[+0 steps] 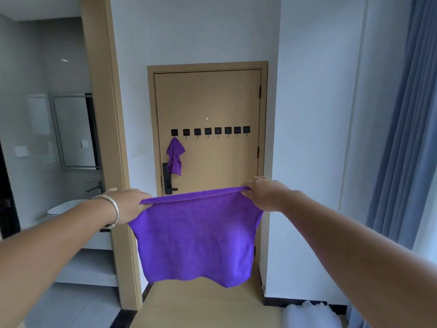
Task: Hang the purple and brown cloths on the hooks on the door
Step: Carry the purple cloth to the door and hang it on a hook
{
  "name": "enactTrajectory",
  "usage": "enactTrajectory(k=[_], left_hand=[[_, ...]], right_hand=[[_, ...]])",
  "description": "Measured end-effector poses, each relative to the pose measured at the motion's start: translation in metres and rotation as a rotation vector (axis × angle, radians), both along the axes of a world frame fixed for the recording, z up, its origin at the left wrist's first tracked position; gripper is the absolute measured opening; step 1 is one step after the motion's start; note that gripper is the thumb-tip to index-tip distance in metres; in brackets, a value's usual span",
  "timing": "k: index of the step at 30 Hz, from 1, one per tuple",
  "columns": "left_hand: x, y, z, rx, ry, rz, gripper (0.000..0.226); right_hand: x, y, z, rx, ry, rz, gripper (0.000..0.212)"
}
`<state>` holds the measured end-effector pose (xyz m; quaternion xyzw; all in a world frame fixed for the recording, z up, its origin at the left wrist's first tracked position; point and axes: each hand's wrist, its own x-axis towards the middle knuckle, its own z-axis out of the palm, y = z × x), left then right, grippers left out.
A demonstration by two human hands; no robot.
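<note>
The door (212, 100) stands ahead, its 8 hooks (208, 131) in a level row, 1 hung cloth (175, 156) at far left. Nearer, below them, the purple cloth (196, 237) stretches crosswise, left hand (128, 204) and right hand (264, 194) each pinching a top corner.

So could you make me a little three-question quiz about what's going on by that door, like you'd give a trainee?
1. True or false: a purple cloth already hangs on the leftmost hook of the door.
2. How many hooks are in the row? A) five B) eight C) ten
3. Fill in: the left hand and right hand stretch a second purple cloth by its ____ edge.

Key: 1 true. 2 B. 3 top.
</note>
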<state>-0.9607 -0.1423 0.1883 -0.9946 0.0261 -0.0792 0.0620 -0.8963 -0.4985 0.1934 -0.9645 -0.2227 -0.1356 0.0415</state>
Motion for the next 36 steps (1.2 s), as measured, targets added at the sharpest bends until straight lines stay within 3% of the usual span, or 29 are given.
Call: enactTrajectory(k=[10,22,36], left_hand=[[0.133,0.028,-0.006,-0.035,0.011,-0.057,0.033],[0.318,0.129,0.003,-0.108,-0.059,-0.093,0.032],[0.468,0.203,-0.020,-0.086,0.020,-0.037,0.035]], right_hand=[[0.114,0.021,-0.007,-0.048,0.016,-0.035,0.042],[0.292,0.119,0.017,-0.020,-0.008,-0.061,0.043],[0.453,0.194,-0.006,-0.070,0.054,-0.031,0.042]])
